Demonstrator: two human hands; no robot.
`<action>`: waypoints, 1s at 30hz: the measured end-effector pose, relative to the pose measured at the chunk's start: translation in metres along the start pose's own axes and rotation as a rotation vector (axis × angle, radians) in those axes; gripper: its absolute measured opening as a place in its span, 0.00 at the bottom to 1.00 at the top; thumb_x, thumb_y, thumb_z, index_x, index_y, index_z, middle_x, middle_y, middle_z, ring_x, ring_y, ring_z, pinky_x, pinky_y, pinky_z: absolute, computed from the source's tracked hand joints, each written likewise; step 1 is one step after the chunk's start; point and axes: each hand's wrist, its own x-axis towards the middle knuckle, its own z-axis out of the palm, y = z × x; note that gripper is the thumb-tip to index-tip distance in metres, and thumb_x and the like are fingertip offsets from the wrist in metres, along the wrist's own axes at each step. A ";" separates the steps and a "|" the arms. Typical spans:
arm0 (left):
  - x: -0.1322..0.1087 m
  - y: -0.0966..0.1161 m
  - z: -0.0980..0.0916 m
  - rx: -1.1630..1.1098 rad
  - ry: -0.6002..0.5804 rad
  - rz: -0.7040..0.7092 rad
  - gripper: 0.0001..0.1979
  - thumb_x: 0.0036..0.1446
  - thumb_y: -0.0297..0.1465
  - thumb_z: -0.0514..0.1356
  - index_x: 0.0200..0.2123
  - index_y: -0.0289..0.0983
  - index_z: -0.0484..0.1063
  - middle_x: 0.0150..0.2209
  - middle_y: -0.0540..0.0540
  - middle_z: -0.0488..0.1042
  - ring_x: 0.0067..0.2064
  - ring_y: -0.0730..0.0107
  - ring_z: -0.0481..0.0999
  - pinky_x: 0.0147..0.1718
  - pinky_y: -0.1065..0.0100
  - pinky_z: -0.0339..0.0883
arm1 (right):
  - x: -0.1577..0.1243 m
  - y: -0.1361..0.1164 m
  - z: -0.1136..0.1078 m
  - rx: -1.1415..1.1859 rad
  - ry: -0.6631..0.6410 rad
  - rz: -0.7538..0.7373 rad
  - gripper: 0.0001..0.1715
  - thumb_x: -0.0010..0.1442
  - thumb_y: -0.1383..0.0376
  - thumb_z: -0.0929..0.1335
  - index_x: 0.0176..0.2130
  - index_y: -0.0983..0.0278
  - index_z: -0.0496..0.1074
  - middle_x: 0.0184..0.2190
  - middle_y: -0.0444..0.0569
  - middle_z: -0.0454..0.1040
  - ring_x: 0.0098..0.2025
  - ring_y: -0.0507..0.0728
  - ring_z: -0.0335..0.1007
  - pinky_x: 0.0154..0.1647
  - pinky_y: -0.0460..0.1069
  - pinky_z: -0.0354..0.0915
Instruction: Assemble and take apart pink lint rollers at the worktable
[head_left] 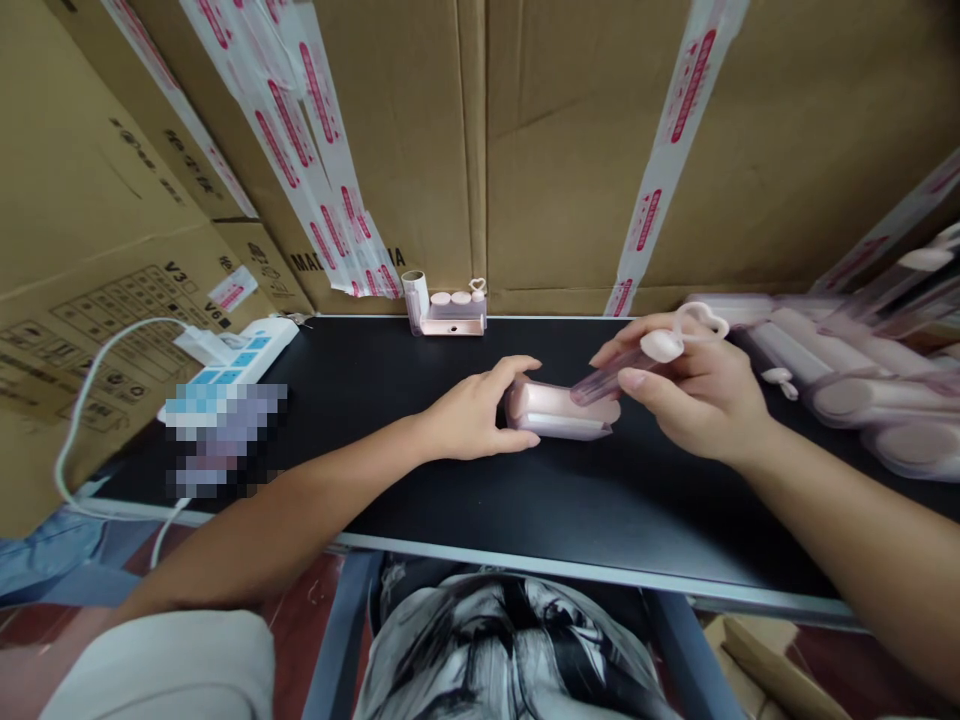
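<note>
On the black tabletop [435, 500] lies a pale pink, partly see-through plastic case [559, 410] with rounded ends. My left hand [472, 412] grips its left end, thumb on the near side and fingers on the far side. A see-through pinkish tube [604, 382] with a pale pink cap is held between the thumb and fingers of my right hand [697, 390]. From the cap sticks a heart-shaped loop [701, 320]. The tube is tilted, its lower end just over the case; whether the two touch I cannot tell.
A similar pink holder [454, 322] with an upright cylinder stands by the cardboard wall [555, 150]. Several pink cases [870, 400] are piled at the right. A white power strip [259, 345] with a cable and a blurred-out object [225, 440] lie at the left.
</note>
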 end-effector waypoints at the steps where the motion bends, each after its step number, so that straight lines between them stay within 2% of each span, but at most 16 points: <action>1: 0.000 -0.002 0.001 -0.014 0.025 -0.017 0.41 0.52 0.37 0.72 0.65 0.42 0.58 0.56 0.40 0.76 0.50 0.57 0.80 0.52 0.56 0.74 | 0.000 0.001 0.001 0.042 0.025 0.020 0.12 0.56 0.57 0.77 0.41 0.54 0.78 0.38 0.49 0.83 0.38 0.61 0.80 0.38 0.56 0.77; 4: 0.001 -0.008 0.004 -0.105 0.104 -0.033 0.37 0.51 0.36 0.71 0.60 0.43 0.58 0.54 0.42 0.75 0.51 0.59 0.80 0.54 0.56 0.73 | 0.002 0.000 -0.001 0.256 0.154 0.018 0.14 0.56 0.60 0.76 0.43 0.56 0.75 0.37 0.48 0.82 0.32 0.60 0.79 0.31 0.56 0.76; 7: 0.004 -0.010 0.000 -0.286 0.172 -0.052 0.32 0.53 0.35 0.69 0.56 0.43 0.56 0.55 0.41 0.73 0.57 0.59 0.78 0.56 0.57 0.73 | 0.011 -0.005 -0.010 0.400 0.420 -0.068 0.14 0.51 0.64 0.73 0.40 0.57 0.74 0.32 0.47 0.80 0.28 0.60 0.77 0.26 0.56 0.74; 10: 0.013 -0.008 -0.016 -0.335 0.260 -0.039 0.29 0.58 0.35 0.66 0.56 0.43 0.53 0.58 0.39 0.71 0.59 0.59 0.78 0.55 0.59 0.73 | 0.024 -0.007 -0.024 0.376 0.669 -0.117 0.12 0.48 0.65 0.68 0.36 0.57 0.72 0.28 0.46 0.77 0.27 0.59 0.76 0.25 0.55 0.71; 12: 0.025 -0.008 -0.030 -0.261 0.329 -0.025 0.31 0.60 0.36 0.65 0.59 0.43 0.50 0.58 0.39 0.72 0.56 0.61 0.79 0.54 0.60 0.74 | 0.030 -0.005 -0.030 0.374 0.731 -0.102 0.12 0.47 0.66 0.66 0.36 0.58 0.72 0.27 0.46 0.77 0.25 0.57 0.74 0.24 0.53 0.69; 15: 0.055 -0.010 -0.050 -0.141 0.384 -0.057 0.36 0.62 0.38 0.64 0.65 0.42 0.46 0.55 0.39 0.75 0.52 0.63 0.81 0.50 0.62 0.74 | 0.035 0.001 -0.032 0.449 0.702 -0.029 0.14 0.47 0.67 0.67 0.37 0.60 0.71 0.26 0.46 0.78 0.19 0.55 0.68 0.19 0.52 0.66; 17: 0.084 -0.014 -0.059 -0.039 0.378 -0.009 0.36 0.60 0.39 0.66 0.65 0.39 0.52 0.54 0.39 0.76 0.50 0.63 0.80 0.50 0.62 0.73 | 0.036 0.005 -0.030 0.475 0.659 0.021 0.14 0.47 0.68 0.68 0.37 0.60 0.71 0.25 0.44 0.79 0.17 0.55 0.66 0.16 0.51 0.65; 19: 0.115 -0.019 -0.062 0.082 0.340 0.079 0.34 0.58 0.38 0.68 0.63 0.35 0.60 0.57 0.37 0.75 0.53 0.60 0.78 0.53 0.59 0.71 | 0.035 0.008 -0.027 0.467 0.627 0.053 0.14 0.46 0.68 0.69 0.37 0.61 0.72 0.24 0.43 0.79 0.17 0.54 0.66 0.14 0.50 0.64; 21: 0.146 -0.023 -0.060 0.237 0.252 0.103 0.33 0.57 0.36 0.68 0.64 0.35 0.65 0.60 0.37 0.73 0.57 0.56 0.75 0.58 0.57 0.67 | 0.033 0.010 -0.025 0.444 0.586 0.069 0.14 0.45 0.69 0.69 0.36 0.61 0.72 0.24 0.42 0.79 0.16 0.53 0.65 0.13 0.50 0.64; 24: 0.183 -0.028 -0.051 0.485 0.009 0.099 0.35 0.57 0.36 0.69 0.66 0.37 0.66 0.62 0.36 0.71 0.63 0.50 0.71 0.62 0.55 0.62 | 0.029 0.015 -0.024 0.396 0.500 0.053 0.14 0.48 0.69 0.70 0.39 0.62 0.74 0.26 0.41 0.80 0.17 0.53 0.67 0.14 0.50 0.66; 27: 0.206 -0.035 -0.041 0.621 -0.165 0.040 0.38 0.54 0.36 0.71 0.66 0.36 0.64 0.59 0.35 0.74 0.60 0.47 0.73 0.58 0.55 0.63 | 0.026 0.023 -0.025 0.367 0.425 -0.002 0.15 0.52 0.69 0.71 0.42 0.61 0.75 0.30 0.41 0.82 0.18 0.53 0.70 0.16 0.49 0.67; 30: 0.219 -0.046 -0.036 0.677 -0.224 -0.031 0.37 0.52 0.38 0.71 0.63 0.34 0.65 0.56 0.34 0.77 0.55 0.46 0.77 0.53 0.57 0.65 | 0.024 0.028 -0.027 0.360 0.404 -0.039 0.14 0.54 0.68 0.72 0.43 0.60 0.77 0.31 0.41 0.82 0.19 0.52 0.71 0.17 0.48 0.68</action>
